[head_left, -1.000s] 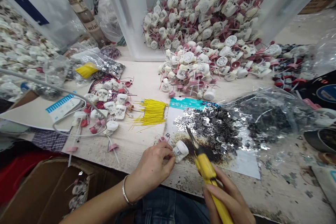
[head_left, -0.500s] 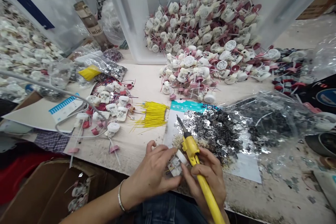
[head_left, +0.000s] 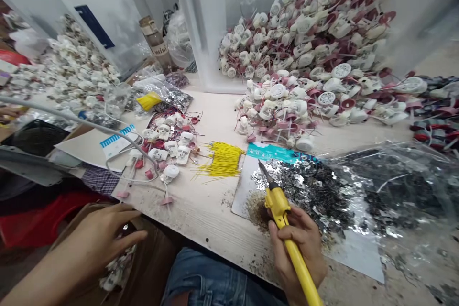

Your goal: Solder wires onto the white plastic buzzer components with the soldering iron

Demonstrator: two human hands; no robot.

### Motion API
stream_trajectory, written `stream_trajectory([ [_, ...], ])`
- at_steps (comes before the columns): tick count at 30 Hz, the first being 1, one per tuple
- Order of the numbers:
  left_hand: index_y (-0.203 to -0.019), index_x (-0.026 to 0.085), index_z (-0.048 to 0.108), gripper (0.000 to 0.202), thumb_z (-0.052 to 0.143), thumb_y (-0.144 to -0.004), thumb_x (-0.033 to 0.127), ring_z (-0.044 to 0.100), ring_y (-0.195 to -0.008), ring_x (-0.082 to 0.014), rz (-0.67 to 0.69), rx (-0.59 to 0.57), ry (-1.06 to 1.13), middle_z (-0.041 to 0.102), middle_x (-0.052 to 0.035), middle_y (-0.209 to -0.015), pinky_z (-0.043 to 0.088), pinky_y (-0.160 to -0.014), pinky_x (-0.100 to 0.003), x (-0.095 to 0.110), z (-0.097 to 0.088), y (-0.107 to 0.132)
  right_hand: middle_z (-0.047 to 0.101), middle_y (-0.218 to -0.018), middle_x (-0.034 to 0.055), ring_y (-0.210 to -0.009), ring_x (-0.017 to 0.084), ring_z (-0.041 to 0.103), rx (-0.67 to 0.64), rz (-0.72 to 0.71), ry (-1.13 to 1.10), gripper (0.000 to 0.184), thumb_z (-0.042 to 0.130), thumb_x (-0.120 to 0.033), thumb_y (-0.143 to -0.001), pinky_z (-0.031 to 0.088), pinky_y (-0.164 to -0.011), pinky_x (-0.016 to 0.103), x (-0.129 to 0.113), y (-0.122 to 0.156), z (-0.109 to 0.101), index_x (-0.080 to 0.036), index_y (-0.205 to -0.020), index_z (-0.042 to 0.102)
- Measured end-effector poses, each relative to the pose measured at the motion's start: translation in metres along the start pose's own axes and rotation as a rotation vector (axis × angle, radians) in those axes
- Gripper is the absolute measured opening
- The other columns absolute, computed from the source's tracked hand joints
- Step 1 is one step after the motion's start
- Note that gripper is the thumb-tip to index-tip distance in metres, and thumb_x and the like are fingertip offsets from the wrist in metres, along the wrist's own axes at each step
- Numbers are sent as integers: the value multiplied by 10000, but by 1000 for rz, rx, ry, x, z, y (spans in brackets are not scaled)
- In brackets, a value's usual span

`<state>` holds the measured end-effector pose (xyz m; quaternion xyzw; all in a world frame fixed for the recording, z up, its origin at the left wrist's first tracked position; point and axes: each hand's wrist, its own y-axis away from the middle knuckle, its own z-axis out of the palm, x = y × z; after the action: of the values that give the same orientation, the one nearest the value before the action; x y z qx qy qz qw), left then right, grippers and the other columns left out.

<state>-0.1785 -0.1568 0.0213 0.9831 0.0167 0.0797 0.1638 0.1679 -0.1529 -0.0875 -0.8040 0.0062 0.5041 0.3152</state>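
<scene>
A pale wood-grained tabletop [head_left: 211,205] carries 1 translucent bin [head_left: 210,43] at the back, with a large heap of white and pink parts [head_left: 278,91] in front. Nearer the front edge lie a smaller cluster of similar parts [head_left: 182,155], 1 bundle of yellow wires [head_left: 225,159] and, just beside it, 1 white sheet [head_left: 364,256]. A clear plastic bag [head_left: 392,189] lies farther right; dark specks [head_left: 261,264] dot the front edge.
</scene>
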Motion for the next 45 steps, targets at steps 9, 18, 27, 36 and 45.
stream_trajectory([
  [9, -977, 157, 704, 266, 564, -865, 354, 665, -808, -189, 461, 24, 241, 723, -68, -916, 518, -745, -287, 166, 6, -152, 537, -1142, 54, -964, 129, 612, 14, -41, 60, 162, 644, -94, -768, 532, -776, 244, -7, 0, -9, -195, -702, 536],
  [18, -880, 145, 658, 249, 586, -683, 12, 563, -1086, -289, 462, 256, 213, 642, -122, -1062, 354, -993, -478, 211, 8, -254, 543, -1133, 53, -947, 118, 629, 15, -76, 76, 188, 628, -59, -764, 539, -763, 211, -6, 6, -15, -186, -680, 517],
  [27, -775, 141, 561, 252, 558, -838, 385, 546, -539, -85, 323, -187, 924, 595, -4, -685, 440, -518, -210, 197, 15, -157, 507, -1211, 64, -979, 134, 641, 149, -82, 36, 278, 703, -28, -696, 566, -746, 237, -9, 2, -15, -186, -693, 475],
  [36, -876, 138, 585, 417, 699, -711, 503, 588, -646, -104, 164, -592, 1424, 630, -15, -786, 497, -629, -244, 200, 68, -70, 507, -1152, 68, -1091, 152, 582, 175, -200, 172, 266, 734, -99, -704, 557, -803, 259, -13, -5, -3, -185, -736, 484],
  [45, -1137, 184, 632, 457, 726, -721, 350, 499, -1185, -275, 727, 17, 623, 631, -129, -1198, 330, -1055, -451, 169, 38, -62, 451, -1261, 85, -1049, 198, 623, 98, 329, -303, 285, 726, -159, -709, 565, -734, 291, -20, 0, -14, -200, -768, 450],
])
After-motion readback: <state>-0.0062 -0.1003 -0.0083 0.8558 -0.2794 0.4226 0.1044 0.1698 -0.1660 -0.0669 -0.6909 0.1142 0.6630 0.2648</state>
